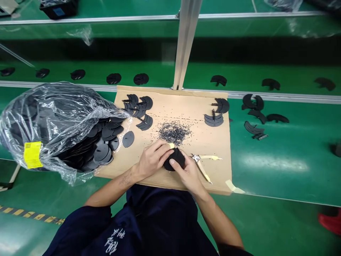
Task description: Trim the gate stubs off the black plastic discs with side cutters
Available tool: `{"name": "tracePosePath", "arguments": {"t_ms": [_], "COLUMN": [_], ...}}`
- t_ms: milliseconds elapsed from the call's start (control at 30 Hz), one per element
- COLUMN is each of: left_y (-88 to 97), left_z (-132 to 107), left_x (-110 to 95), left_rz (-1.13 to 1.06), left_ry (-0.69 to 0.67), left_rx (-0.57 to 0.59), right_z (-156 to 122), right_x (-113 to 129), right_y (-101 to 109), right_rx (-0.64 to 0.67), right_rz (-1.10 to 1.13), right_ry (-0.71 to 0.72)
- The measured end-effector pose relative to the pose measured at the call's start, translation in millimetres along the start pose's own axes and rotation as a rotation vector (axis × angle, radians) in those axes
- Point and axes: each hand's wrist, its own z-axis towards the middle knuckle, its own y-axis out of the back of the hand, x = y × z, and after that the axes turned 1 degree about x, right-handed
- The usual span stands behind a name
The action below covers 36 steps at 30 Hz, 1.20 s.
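Between my two hands, above the front part of a cardboard sheet (170,106), is a flat black plastic part (175,160). My right hand (188,170) grips its right side, thumb lying on top. The fingers of my left hand (155,158) close on its upper left edge, and one fingertip wears a yellow cover. Just beyond my hands lies a pile of small black bits (174,133). A pair of nippers (204,163) with pale yellow handles rests spread apart beside my right hand. A single black oval disc (128,139) lies to the left.
A clear plastic bag (61,117) spills many black discs onto the left side. Curved black pieces lie in groups at the cardboard's upper left (142,106) and upper right (214,119), with more on the green table (279,153). A metal post (186,42) rises behind.
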Motion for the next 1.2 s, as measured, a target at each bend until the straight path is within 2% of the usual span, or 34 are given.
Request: {"name": "tracePosePath", "arguments": {"t_ms": [200, 500, 833, 933, 1067, 1200], "left_y": [5.0, -3.6, -7.2, -4.5, 3.8, 10.5], "left_z": [1, -4, -5, -5, -4, -4], "left_x": [3, 0, -5, -7, -9, -12], "left_rz": [0.110, 0.038, -0.009, -0.087, -0.340, -0.462], "left_ry": [-0.081, -0.011, -0.003, 0.059, 0.244, 0.266], "left_rx": [-0.018, -0.012, -0.080, -0.100, -0.001, 0.045], "right_z": [0, 0, -2, -3, -8, -11], "right_x": [0, 3, 2, 4, 2, -2], "right_y": [-4, -3, -4, -4, -3, -2], "right_rx": [0.018, -0.007, -0.066, -0.075, -0.125, -0.160], "right_rz": [-0.005, -0.051, -0.140, -0.144, -0.149, -0.186], "right_ry": [-0.021, -0.016, 0.053, 0.102, 0.162, 0.195]}}
